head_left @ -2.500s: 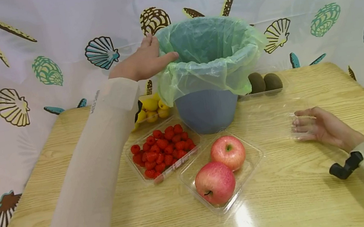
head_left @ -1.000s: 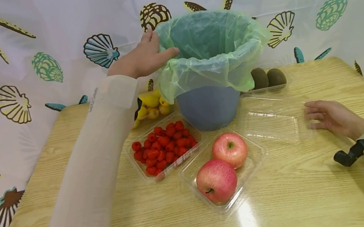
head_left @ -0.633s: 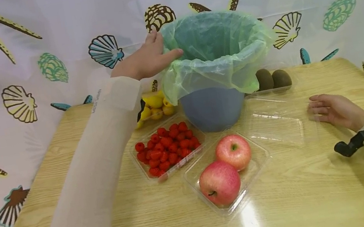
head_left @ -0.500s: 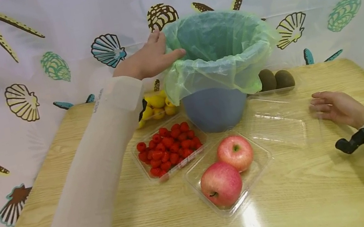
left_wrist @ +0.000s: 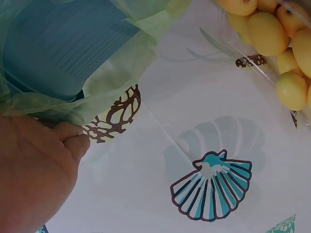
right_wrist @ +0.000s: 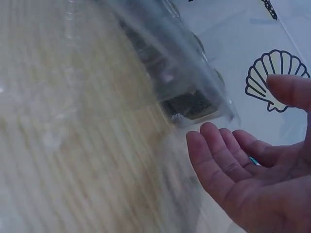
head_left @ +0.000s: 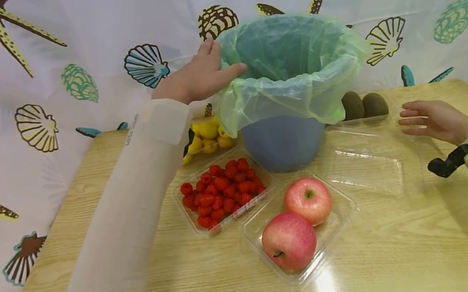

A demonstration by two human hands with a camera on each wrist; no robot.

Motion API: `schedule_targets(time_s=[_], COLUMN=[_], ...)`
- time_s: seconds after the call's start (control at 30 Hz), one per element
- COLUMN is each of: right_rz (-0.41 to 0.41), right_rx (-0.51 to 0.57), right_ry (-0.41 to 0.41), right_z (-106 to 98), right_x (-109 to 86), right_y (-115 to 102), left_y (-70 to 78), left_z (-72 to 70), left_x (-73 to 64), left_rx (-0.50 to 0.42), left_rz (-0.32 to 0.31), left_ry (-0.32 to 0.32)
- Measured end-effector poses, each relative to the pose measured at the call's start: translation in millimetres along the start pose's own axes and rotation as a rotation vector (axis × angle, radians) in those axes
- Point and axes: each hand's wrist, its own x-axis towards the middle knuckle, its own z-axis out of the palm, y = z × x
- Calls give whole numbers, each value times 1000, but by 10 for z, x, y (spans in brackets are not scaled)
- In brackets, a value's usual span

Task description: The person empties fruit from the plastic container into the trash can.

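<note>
In the head view my left hand (head_left: 198,76) holds the left rim of a blue trash bin (head_left: 287,142) lined with a thin green plastic bag (head_left: 290,91). The thumb lies over the bag's edge and the fingers are outside it. My right hand (head_left: 438,120) is held in the air at the right, palm turned inward and fingers extended, with nothing in it. It is nearest to a clear box of kiwis (head_left: 374,104). Below it, right of the bin, lies a clear plastic container (head_left: 364,165) with nothing inside.
Two apples (head_left: 289,241) sit in a clear tray at front centre. A clear box of raspberries (head_left: 223,192) stands to their left, partly beside the bin. Yellow fruits (head_left: 208,130) are in a box behind my left forearm. A shell-print sheet (head_left: 99,23) hangs behind the wooden table (head_left: 211,285).
My right hand has left the right end of the clear container and moved back toward the kiwis. The left hand stays on the bin rim. The head view has shifted slightly left.
</note>
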Motion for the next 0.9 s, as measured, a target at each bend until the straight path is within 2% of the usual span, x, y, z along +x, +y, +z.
schedule_targets(time_s=[0.2, 0.43, 0.57, 0.77, 0.9], right_rz=[18, 48, 60, 70, 84], right_rx=[-88, -109, -182, -184, -174], right_ry=[9, -20, -25, -26, -60], right_z=[0, -71, -111, -140, -142], right_x=[61, 120, 170, 249, 288], right_y=[-69, -114, -153, -230, -271], left_y=[23, 25, 24, 9, 4], left_z=[27, 23, 7, -1, 1], left_x=[12, 15, 21, 13, 3], left_rx=[10, 36, 45, 46, 41], left_rz=[13, -1, -2, -7, -8], left_ry=[10, 8, 13, 8, 8])
